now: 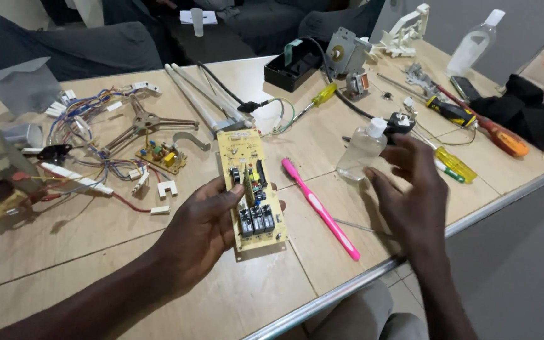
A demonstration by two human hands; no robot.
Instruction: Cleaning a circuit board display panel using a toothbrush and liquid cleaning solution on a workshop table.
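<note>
While the left hand (pixel 199 236) gripped the long yellow circuit board (pixel 250 189) from beneath, thumb pressed over its left edge and fingers curled under the far side, the board sat tilted just above the wooden table (pixel 96 252), component side up, its black relays toward the person. The right hand (pixel 410 195) hovered apart from it, fingers spread and holding nothing, close to a small clear bottle (pixel 361 150) with a white cap and just right of a pink toothbrush (pixel 320 208) that lay on the table beside the board. Only the head view showed this, and it also took in a yellow-handled screwdriver (pixel 454 165) beyond the right hand, an orange-handled screwdriver (pixel 495 133) farther back, a smaller circuit board (pixel 162 157) among loose coloured wires (pixel 89 126) on the left, two white tubes (pixel 199 97) lying side by side, a black box (pixel 294 66) and a black cloth (pixel 530 107) near the far right edge. Judged from the pose, holding the board well meant keeping the grip on its bare edges and away from the solder side and upright parts, with the face level enough to see, and bringing the free hand in slowly so that nothing knocked the bottle standing so near it.
</note>
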